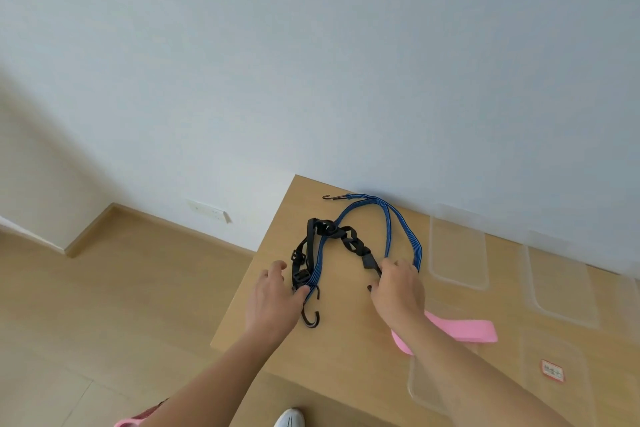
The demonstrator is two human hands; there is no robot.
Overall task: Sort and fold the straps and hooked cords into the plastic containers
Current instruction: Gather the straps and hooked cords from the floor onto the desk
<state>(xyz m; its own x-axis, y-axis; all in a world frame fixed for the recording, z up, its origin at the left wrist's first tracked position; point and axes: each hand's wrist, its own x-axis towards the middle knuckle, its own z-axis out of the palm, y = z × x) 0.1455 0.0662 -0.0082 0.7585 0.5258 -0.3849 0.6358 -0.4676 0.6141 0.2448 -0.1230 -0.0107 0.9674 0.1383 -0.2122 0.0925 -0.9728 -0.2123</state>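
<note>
- hands worked on a wooden table (346, 350).
- left hand (273, 302) pinched the blue bungee cord (388, 225) near its hooks (310, 317).
- right hand (398, 291) gripped the black buckle strap (353, 243).
- pink strap (464, 328) lay beside clear plastic containers (457, 253).

On the table (346, 350), against the wall (346, 62): hooked cords (388, 218) looped at the far left, tangled with a buckled strap (349, 239). Right of those, containers (457, 253) in a row along the wall, another container (450, 388) nearer. Folded strap (464, 329) between cords and near container, partly under the right forearm.
</note>
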